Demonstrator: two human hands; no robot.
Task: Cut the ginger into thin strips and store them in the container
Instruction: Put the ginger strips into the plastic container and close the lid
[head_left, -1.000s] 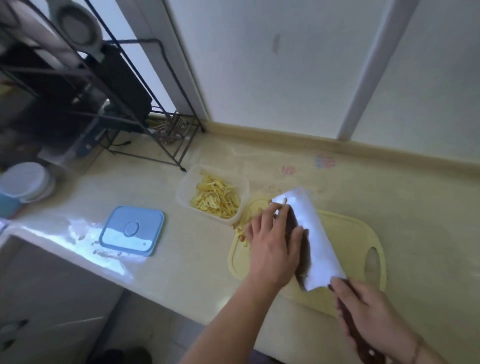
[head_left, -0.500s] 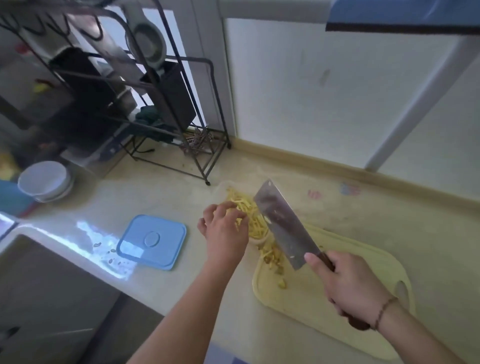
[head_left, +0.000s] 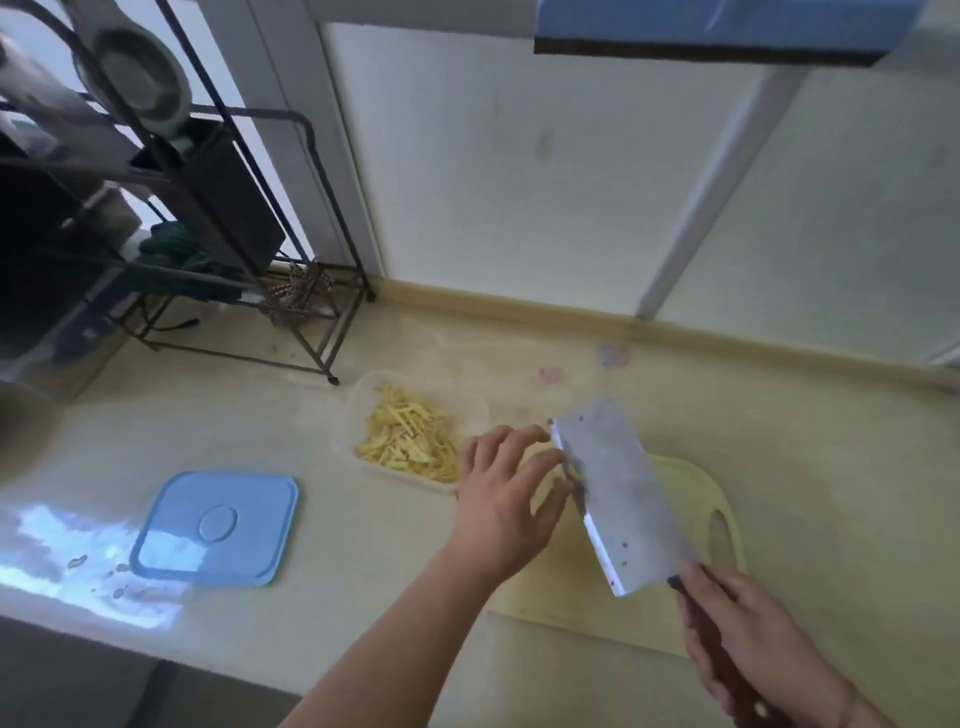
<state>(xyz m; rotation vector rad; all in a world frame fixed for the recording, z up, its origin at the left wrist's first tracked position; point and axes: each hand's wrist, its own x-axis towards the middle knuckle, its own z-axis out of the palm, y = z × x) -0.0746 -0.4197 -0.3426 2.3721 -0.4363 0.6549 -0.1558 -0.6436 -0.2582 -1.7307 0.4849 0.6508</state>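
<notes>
Blue lid (head_left: 215, 527) lying on the worktop (head_left: 363, 561) at left, off the container (head_left: 358, 400) holding the ginger strips (head_left: 408, 439). Left hand (head_left: 504, 499) hovering just right of it, fingers loosely spread, holding nothing visible. Cleaver (head_left: 618, 499) tilting over the cutting board (head_left: 722, 499); right hand (head_left: 748, 639) gripping its handle. Strips looking light, limp, probably sticky: best pinching in clumps or scraping off the blade.

You have one view only, worn on your head, looking forward and down onto the table (head_left: 779, 415) from close above, both forearms reaching in from the lower edge.
</notes>
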